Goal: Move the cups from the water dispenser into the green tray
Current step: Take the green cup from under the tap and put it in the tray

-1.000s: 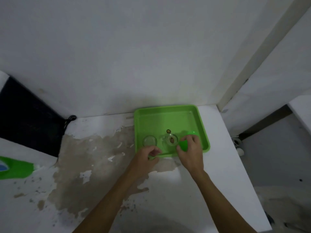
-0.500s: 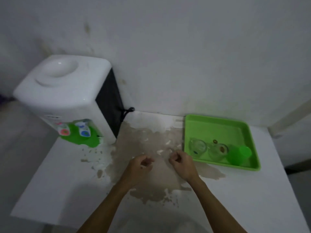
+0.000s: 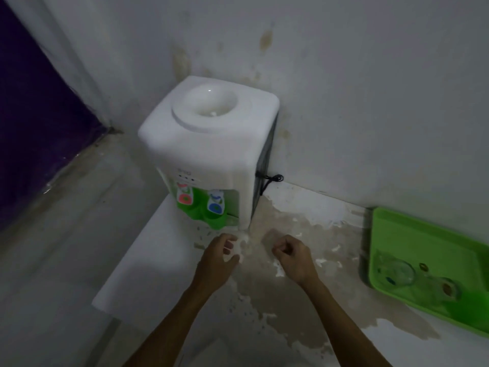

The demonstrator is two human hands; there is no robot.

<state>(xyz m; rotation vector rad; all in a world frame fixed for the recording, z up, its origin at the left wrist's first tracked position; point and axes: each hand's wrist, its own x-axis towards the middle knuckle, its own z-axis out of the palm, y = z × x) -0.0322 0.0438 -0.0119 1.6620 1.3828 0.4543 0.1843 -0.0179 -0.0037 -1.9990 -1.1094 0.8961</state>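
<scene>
The white water dispenser (image 3: 211, 144) stands against the wall, with a red tap (image 3: 184, 197) and a blue tap (image 3: 214, 206) over a green recess. Whether a cup stands under the taps I cannot tell. My left hand (image 3: 219, 258) hovers just in front of the dispenser's base, fingers curved apart and holding nothing. My right hand (image 3: 293, 256) is beside it over the worn counter, fingers curled in, empty. The green tray (image 3: 412, 234) lies at the far right with two clear glass cups, one (image 3: 397, 271) to the left of the other (image 3: 444, 287).
The white counter (image 3: 148, 274) has a large worn brown patch around my hands, and its left edge drops to the floor. A black cord (image 3: 270, 180) hangs at the dispenser's right side. A dark purple panel (image 3: 31, 128) fills the far left.
Both hands left the tray, where the right hand set down a green cup, and moved left to the dispenser. The view swung left, so the tray now sits at the right edge.
</scene>
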